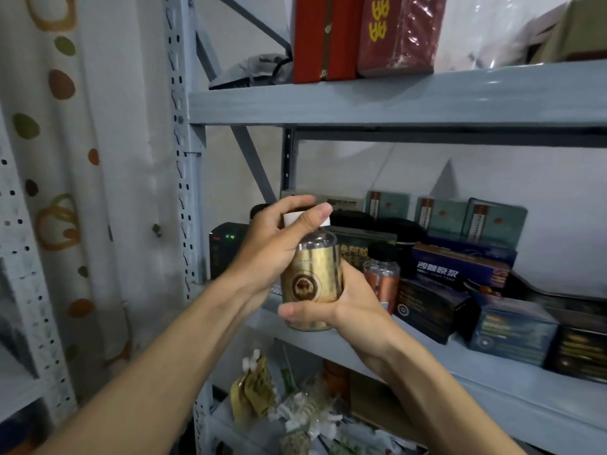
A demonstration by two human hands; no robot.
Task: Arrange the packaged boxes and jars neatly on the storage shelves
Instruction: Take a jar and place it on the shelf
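I hold a clear jar with a gold label [312, 277] and a white cap upright in front of the middle shelf [492, 372]. My left hand [272, 247] grips the cap from above, fingers curled over it. My right hand [345, 307] grips the jar's lower half from the right, thumb across its base. Behind it on the shelf stand a jar with an orange label and black cap [382, 274], dark boxes [430, 310], a blue box with white lettering [460, 267] and teal boxes [492, 221] at the back.
The upper shelf [394, 100] carries a red box [325, 37] and a dark red wrapped box [400, 34]. Packets and bags [262, 392] fill the lower shelf. A perforated grey upright [184, 159] stands at the left, with a spotted curtain [59, 159] beyond it.
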